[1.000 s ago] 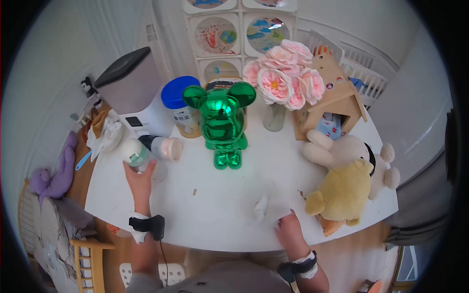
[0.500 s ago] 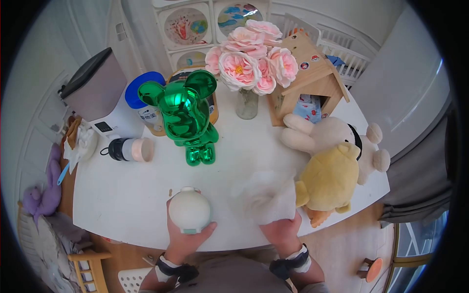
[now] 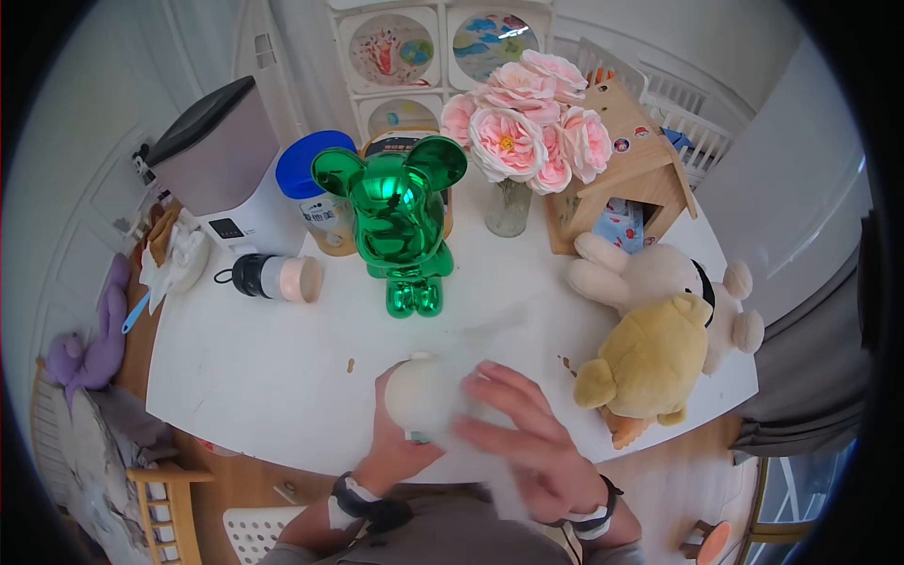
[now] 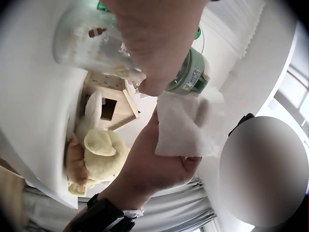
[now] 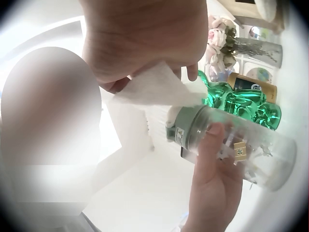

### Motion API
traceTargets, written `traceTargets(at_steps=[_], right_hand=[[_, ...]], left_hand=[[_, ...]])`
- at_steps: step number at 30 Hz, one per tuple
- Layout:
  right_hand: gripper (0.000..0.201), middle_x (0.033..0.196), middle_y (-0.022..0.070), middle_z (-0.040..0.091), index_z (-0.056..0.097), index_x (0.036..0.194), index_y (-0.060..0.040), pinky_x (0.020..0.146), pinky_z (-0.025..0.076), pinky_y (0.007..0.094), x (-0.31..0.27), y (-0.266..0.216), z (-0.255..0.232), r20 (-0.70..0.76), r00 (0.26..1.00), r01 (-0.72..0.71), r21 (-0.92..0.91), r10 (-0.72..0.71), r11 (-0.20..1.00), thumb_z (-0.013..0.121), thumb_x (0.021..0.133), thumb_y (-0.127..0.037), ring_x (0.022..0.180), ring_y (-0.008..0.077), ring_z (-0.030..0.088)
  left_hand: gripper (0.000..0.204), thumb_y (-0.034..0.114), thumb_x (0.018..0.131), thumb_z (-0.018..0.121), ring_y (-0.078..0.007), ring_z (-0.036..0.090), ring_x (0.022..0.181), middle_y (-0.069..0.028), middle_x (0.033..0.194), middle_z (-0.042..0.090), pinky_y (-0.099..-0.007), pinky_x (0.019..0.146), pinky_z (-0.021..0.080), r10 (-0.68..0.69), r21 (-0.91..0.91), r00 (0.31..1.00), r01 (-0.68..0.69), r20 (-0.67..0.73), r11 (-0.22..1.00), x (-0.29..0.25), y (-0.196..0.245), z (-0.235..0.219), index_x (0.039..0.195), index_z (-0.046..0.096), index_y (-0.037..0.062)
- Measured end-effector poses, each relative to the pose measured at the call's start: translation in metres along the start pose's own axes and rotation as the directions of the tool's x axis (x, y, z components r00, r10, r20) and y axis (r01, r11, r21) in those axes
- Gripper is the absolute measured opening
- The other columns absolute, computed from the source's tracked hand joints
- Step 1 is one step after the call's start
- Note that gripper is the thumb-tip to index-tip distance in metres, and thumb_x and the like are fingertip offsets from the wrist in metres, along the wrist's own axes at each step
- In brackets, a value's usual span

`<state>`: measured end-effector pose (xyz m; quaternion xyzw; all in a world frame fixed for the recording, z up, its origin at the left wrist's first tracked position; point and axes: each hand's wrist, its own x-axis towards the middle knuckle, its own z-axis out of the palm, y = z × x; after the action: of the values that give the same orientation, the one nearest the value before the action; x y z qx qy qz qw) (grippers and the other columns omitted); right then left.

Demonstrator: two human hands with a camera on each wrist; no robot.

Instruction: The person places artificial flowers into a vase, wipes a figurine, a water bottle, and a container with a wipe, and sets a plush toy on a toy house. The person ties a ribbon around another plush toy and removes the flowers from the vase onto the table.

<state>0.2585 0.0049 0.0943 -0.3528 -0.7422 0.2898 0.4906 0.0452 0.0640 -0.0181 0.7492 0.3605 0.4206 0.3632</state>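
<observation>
Bottle [image 5: 272, 151] of clear cylindrical plastic, pale-green lid [image 5: 188, 126], beside soft white tissue [image 4: 181, 128]
Held in curled left grip [image 5: 215, 180], seemingly for steadiness, with tissue pinched in right grip [image 4: 155, 166]

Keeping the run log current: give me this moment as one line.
left hand: holds clear bottle | right hand: holds white tissue near lid | tissue-lid contact: unclear
</observation>
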Motion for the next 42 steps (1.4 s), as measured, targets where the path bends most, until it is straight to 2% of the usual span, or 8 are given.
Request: traceTargets(at_steps=[3,12,20,24,26,32,35,42], right_hand=[[0.058,0.149,0.0253,0.039,0.059,0.130,0.0034,0.111,0.032,0.0526,0.018,-0.015,0.010,0.201,0.977,0.108,-0.168,-0.074,0.980,0.054,0.076,-0.017,0.137,0.0420,0.038],[0.051,0.124,0.0201,0.062,0.064,0.125,-0.0016,0.100,0.044,0.0517,0.036,-0.052,0.032,-0.002,1.000,-0.020,-0.440,0.022,0.898,0.065,0.077,-0.022,0.113,0.0426,0.060],[0.078,0.157,0.0222,0.027,0.045,0.145,-0.0062,0.115,0.024,0.0537,0.052,-0.089,0.006,0.474,0.786,-0.111,-0.524,0.398,0.844,0.075,0.075,-0.022,0.145,0.0450,0.025],[0.058,0.149,0.0224,0.038,0.055,0.133,-0.0005,0.112,0.030,0.0514,0.053,-0.075,0.010,0.381,0.876,-0.110,-0.443,0.297,0.890,0.071,0.081,-0.022,0.140,0.0405,0.033],[0.052,0.144,0.0211,0.043,0.056,0.129,0.0015,0.110,0.033,0.0501,0.058,-0.056,0.027,0.156,0.976,-0.060,-0.488,0.155,0.871,0.070,0.084,-0.021,0.134,0.0399,0.041],[0.039,0.114,0.0141,0.060,0.064,0.109,-0.0016,0.099,0.046,0.0452,0.071,-0.017,0.062,0.263,0.962,0.257,-0.763,-0.079,0.593,0.070,0.073,-0.016,0.112,0.0321,0.057],[0.033,0.106,0.0129,0.061,0.064,0.099,-0.0012,0.099,0.047,0.0453,0.077,-0.013,0.062,0.302,0.948,0.301,-0.752,-0.099,0.587,0.067,0.069,-0.015,0.108,0.0310,0.060],[0.030,0.101,0.0141,0.063,0.063,0.092,0.0022,0.099,0.048,0.0455,0.095,-0.004,0.062,0.287,0.958,0.219,-0.714,-0.008,0.665,0.066,0.066,-0.012,0.105,0.0308,0.062]], left_hand=[[0.083,0.017,0.075,0.082,-0.0246,0.057,0.117,-0.0166,0.133,0.052,-0.0394,0.099,0.047,0.019,0.043,1.000,-0.019,0.018,0.999,-0.006,-0.009,-0.001,0.140,0.032,0.0005],[0.079,0.019,0.077,0.080,-0.0250,0.058,0.116,-0.0154,0.133,0.053,-0.0405,0.100,0.046,-0.202,-0.415,0.978,0.204,0.050,0.887,-0.002,0.002,0.003,0.140,0.035,0.0016],[0.075,0.022,0.079,0.079,-0.0254,0.058,0.115,-0.0143,0.134,0.054,-0.0414,0.101,0.045,-0.350,-0.742,0.924,0.341,0.151,0.578,0.001,0.014,0.006,0.139,0.038,0.0026],[0.074,0.023,0.080,0.078,-0.0255,0.058,0.115,-0.0139,0.134,0.054,-0.0417,0.102,0.045,-0.374,-0.823,0.902,0.374,0.216,0.428,0.003,0.015,0.005,0.139,0.039,0.0029],[0.064,0.029,0.081,0.077,-0.0265,0.059,0.114,-0.0118,0.131,0.058,-0.0429,0.099,0.046,-0.138,-0.494,0.980,0.192,0.144,0.848,0.004,0.013,0.002,0.134,0.050,0.0068],[0.056,0.028,0.079,0.077,-0.0279,0.058,0.118,-0.0112,0.123,0.063,-0.0418,0.094,0.048,-0.061,0.268,0.964,-0.010,0.258,0.963,-0.023,-0.013,0.002,0.128,0.056,0.0086],[0.054,0.028,0.093,0.063,-0.0294,0.051,0.124,-0.0127,0.131,0.053,-0.0445,0.103,0.040,0.104,0.312,0.971,-0.170,0.217,0.935,-0.023,-0.020,0.007,0.137,0.044,0.0044],[0.052,0.024,0.087,0.068,-0.0298,0.057,0.117,-0.0119,0.123,0.058,-0.0421,0.095,0.045,0.030,0.022,0.977,-0.035,0.213,0.999,-0.011,-0.012,0.012,0.132,0.050,0.0046]])
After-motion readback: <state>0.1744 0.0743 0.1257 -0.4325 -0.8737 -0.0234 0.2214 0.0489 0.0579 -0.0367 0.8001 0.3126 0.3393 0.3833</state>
